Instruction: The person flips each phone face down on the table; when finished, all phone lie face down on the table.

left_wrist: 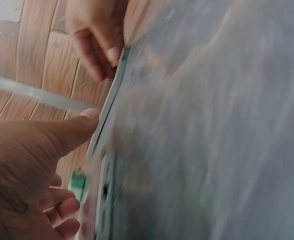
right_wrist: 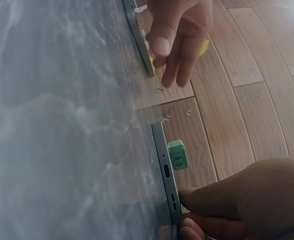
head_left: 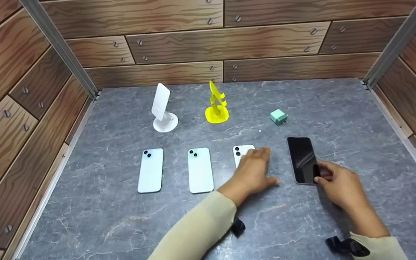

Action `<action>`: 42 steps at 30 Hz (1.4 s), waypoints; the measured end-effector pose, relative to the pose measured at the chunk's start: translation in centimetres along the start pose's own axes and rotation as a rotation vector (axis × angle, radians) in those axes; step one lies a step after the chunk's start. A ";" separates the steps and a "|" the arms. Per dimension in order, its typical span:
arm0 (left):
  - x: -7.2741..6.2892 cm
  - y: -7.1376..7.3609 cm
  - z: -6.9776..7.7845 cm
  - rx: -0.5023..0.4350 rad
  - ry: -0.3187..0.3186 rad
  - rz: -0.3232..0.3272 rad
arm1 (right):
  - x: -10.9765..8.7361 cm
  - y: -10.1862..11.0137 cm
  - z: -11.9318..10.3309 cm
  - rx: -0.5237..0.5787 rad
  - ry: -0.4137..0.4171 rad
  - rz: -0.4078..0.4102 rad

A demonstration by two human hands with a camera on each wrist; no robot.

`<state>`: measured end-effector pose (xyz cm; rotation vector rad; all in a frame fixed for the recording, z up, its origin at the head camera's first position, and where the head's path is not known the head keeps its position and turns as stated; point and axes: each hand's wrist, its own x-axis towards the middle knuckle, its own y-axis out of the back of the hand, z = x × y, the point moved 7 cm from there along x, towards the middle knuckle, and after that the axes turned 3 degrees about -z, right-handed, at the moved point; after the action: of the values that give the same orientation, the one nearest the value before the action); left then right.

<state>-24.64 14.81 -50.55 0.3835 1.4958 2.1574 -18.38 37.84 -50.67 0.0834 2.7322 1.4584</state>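
Note:
A black-screened smartphone (head_left: 302, 160) lies screen up on the grey table. My right hand (head_left: 339, 184) holds its right edge near the lower corner, fingers bent. In the right wrist view the phone's port edge (right_wrist: 167, 172) faces the camera, with my right hand (right_wrist: 237, 200) at one end. My left hand (head_left: 253, 171) hovers over a white phone (head_left: 243, 150), fingers spread loosely, and covers most of it. Whether it touches that phone cannot be seen. Further left lie a mint-green phone (head_left: 200, 171) and a pale blue phone (head_left: 150, 171), both backs up.
Behind the phones stand a white phone stand (head_left: 161, 104) and a yellow phone stand (head_left: 216, 106). A green charger plug (head_left: 278, 116) lies behind the black phone. Wood-patterned walls (head_left: 179, 43) enclose the table (head_left: 121, 224) at the back and sides.

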 end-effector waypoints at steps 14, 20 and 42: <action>1.0 -2.3 4.0 0.118 -0.080 0.011 | -0.1 0.0 -0.2 0.006 0.014 0.013; 1.4 -2.8 4.5 0.153 -0.091 0.001 | -0.1 -0.2 -0.2 0.008 0.007 -0.005; 1.7 -3.3 5.6 0.224 -0.122 -0.019 | 0.0 -0.1 0.3 0.065 -0.049 -0.012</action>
<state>-22.56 21.13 -51.64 0.5644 1.6683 1.9202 -18.38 38.03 -50.88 0.1032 2.7362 1.3461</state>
